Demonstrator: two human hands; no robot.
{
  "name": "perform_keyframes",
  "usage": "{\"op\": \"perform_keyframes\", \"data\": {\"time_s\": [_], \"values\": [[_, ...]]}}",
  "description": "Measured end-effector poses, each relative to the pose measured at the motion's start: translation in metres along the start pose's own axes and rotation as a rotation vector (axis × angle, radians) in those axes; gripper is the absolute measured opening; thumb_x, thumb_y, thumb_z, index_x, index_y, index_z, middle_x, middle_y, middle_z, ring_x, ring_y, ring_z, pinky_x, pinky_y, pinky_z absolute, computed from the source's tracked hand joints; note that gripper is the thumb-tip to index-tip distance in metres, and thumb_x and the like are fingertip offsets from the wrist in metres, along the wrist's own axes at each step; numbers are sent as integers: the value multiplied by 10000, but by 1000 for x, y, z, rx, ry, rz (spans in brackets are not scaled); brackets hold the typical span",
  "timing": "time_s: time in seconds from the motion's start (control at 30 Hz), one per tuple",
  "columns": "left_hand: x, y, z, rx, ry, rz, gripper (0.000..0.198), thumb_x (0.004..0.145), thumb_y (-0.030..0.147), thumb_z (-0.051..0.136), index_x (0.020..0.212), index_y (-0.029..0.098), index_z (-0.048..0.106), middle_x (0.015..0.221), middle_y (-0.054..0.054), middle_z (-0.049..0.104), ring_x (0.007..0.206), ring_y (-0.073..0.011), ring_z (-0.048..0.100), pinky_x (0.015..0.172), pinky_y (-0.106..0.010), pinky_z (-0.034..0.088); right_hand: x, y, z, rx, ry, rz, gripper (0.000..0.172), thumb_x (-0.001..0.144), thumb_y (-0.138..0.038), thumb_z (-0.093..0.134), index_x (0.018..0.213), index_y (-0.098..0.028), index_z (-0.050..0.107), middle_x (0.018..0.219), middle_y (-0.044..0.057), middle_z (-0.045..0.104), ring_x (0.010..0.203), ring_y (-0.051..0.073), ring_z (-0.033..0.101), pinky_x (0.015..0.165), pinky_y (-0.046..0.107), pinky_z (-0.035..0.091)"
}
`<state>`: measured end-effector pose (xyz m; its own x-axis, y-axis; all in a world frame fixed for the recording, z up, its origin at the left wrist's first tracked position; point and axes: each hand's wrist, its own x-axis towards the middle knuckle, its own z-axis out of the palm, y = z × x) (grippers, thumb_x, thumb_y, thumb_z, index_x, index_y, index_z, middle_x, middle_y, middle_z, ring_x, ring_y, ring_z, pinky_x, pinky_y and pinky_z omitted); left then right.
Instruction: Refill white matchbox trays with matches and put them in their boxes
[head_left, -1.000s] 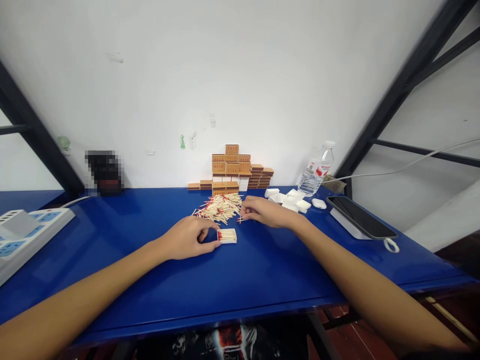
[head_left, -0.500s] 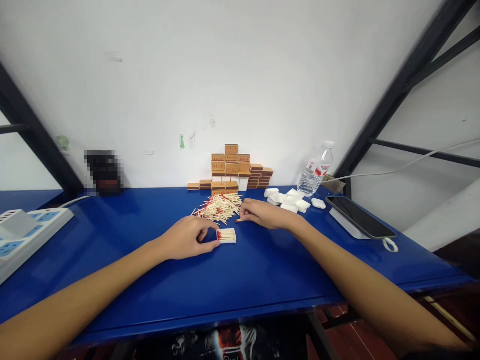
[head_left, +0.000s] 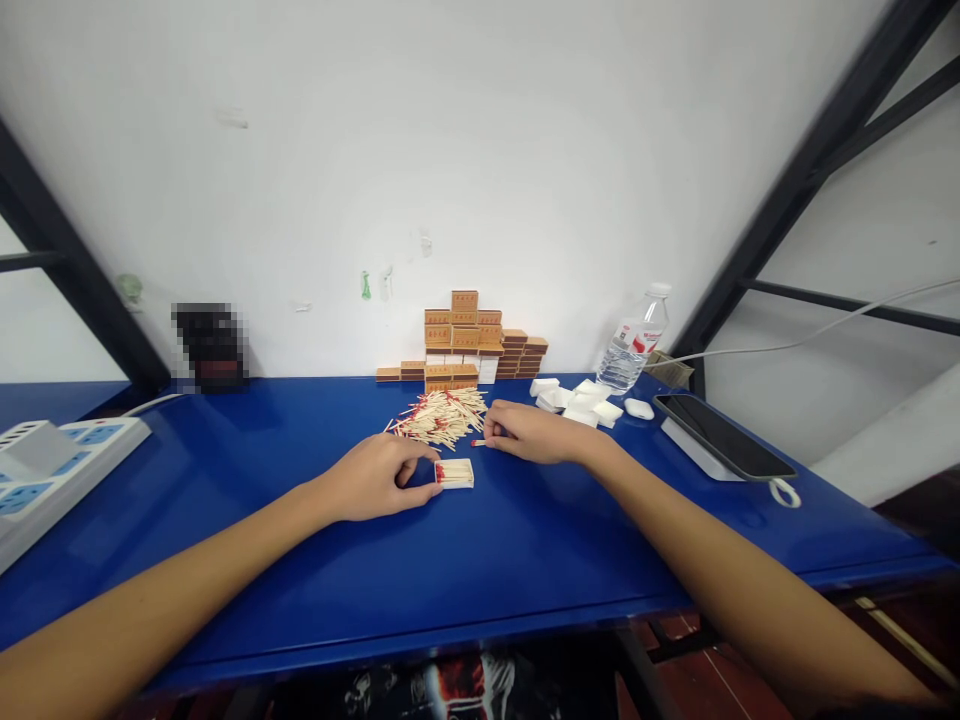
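My left hand (head_left: 390, 477) rests on the blue table, thumb and fingers closed on the left end of a small white matchbox tray (head_left: 466, 484). Several red-tipped matches (head_left: 454, 471) lie side by side in that tray, heads to the left. Just up and to the right of it, my right hand (head_left: 529, 432) pinches a match (head_left: 478, 443), its red head pointing left. Behind both hands spreads a loose pile of matches (head_left: 442, 418). How many matches the right fingers hold cannot be made out.
Stacked brown matchboxes (head_left: 464, 336) stand against the wall behind the pile. White empty trays (head_left: 581, 402), a water bottle (head_left: 634, 340), a white earphone case (head_left: 639, 409) and a phone (head_left: 721, 435) are on the right. A power strip (head_left: 82, 470) lies at the left on the blue table (head_left: 337, 590).
Hands, tray and pile keep nearly the same places. The match in my right fingers shows slightly more of its length; the whole view has shifted a little.
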<state>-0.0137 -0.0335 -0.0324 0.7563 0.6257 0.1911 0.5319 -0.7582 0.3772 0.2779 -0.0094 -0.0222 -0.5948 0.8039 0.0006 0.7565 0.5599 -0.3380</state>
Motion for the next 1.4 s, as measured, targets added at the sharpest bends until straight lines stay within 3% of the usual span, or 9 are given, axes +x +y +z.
{"op": "perform_keyframes", "data": {"time_s": [0.3, 0.5, 0.73, 1.07, 1.4], "values": [[-2, -4, 2, -15, 45, 6, 320, 928, 441, 639, 1126, 208, 732, 607, 54, 577, 535, -114, 543, 584, -255, 394, -3, -2, -2, 9, 14, 1, 131, 995, -196, 498, 927, -173, 608, 1023, 98, 620, 841, 199, 578, 784, 326, 459], [-2, -5, 3, 10, 102, -33, 287, 927, 431, 640, 1085, 209, 729, 609, 52, 569, 539, -115, 530, 575, -247, 362, -4, -34, 2, 76, 89, -114, 135, 1037, -253, 479, 971, -191, 579, 1010, 78, 617, 926, 207, 566, 806, 317, 456], [-1, -6, 4, 18, 110, -34, 294, 930, 439, 636, 1074, 199, 724, 597, 53, 544, 533, -119, 507, 568, -252, 346, -4, -63, 17, -118, 85, -127, 94, 1031, -202, 506, 993, -175, 588, 1063, 110, 611, 923, 222, 579, 798, 338, 442], [-2, -4, 3, 1, 86, -59, 312, 922, 439, 652, 1107, 200, 731, 614, 54, 568, 546, -118, 532, 576, -250, 375, -4, -58, 14, -57, 93, -170, 132, 1023, -211, 520, 964, -178, 634, 1018, 87, 620, 874, 199, 589, 777, 322, 444], [-3, -6, 3, -21, 39, -28, 313, 929, 445, 653, 1129, 217, 731, 618, 60, 559, 541, -107, 527, 575, -245, 387, 0, -49, 13, 12, 147, -203, 53, 978, -209, 623, 975, -189, 671, 993, 70, 620, 886, 196, 579, 761, 303, 434]]}}
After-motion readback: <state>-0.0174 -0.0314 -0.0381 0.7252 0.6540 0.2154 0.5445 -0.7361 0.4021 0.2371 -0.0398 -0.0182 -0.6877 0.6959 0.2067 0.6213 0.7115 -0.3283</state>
